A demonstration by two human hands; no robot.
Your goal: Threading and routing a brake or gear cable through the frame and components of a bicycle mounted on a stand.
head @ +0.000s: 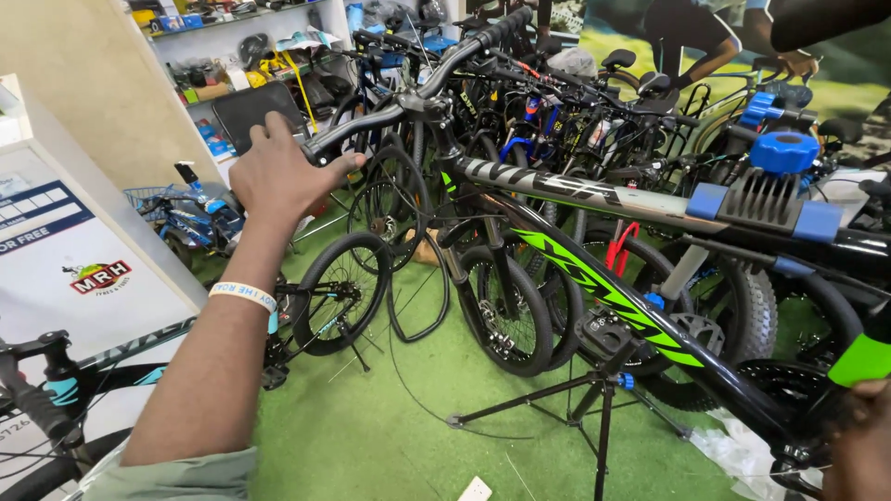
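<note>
A black bicycle with bright green stripes on its frame [594, 283] hangs in a repair stand clamp with blue pads [766, 199]. My left hand [278, 172] reaches out to the near end of its black handlebar [418, 88], fingers spread and touching the grip without closing round it. A pale wristband sits on that wrist. My right hand [858, 445] shows only partly at the lower right corner, down by the rear part of the frame; what it holds is hidden. The front wheel [506, 311] hangs above the green floor.
Several parked bicycles crowd the back and right. The stand's tripod legs [575, 408] spread on green artificial turf. Shelves with parts [241, 56] stand at the upper left, a small blue child's bike [190, 218] below them, and another bike's handlebar [37, 390] at lower left.
</note>
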